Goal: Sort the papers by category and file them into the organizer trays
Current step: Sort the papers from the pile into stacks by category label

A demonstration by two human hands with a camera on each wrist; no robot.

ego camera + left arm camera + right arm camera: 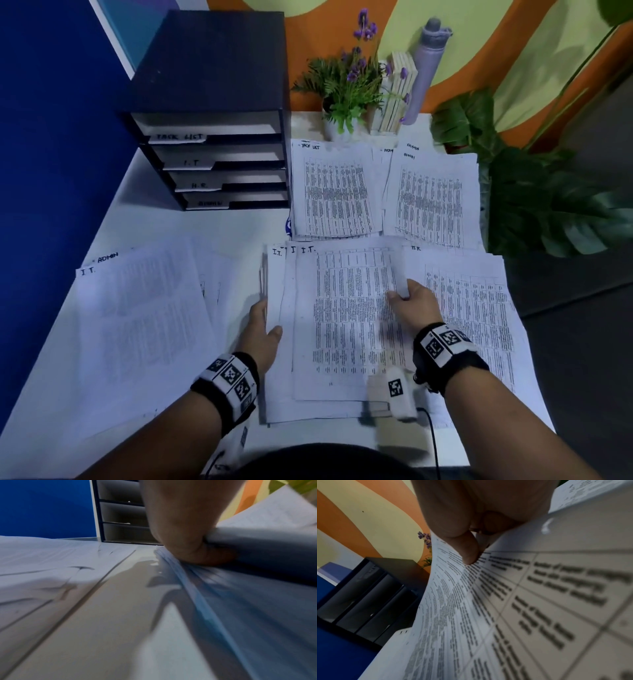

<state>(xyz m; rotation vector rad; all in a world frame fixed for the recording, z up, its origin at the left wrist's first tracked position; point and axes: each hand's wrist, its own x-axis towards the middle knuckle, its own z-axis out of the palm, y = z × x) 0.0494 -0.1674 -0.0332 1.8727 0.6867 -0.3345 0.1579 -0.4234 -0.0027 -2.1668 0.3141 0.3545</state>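
The I.T. pile lies at the table's centre front, its sheets fanned. My left hand grips its left edge, thumb on top; in the left wrist view the left hand sits at the lifted stack edge. My right hand pinches the right edge, which curls upward; the right wrist view shows its thumb on the printed sheet. The black organizer stands back left with trays marked TASK LIST, I.T., H.R. and ADMIN. Other piles: TASK LIST, ADMIN, H.R..
A loose pile with an I.T. sheet over an ADMIN sheet lies front left. At the back stand a potted plant, a wooden block and a grey bottle. A large leafy plant crowds the table's right edge.
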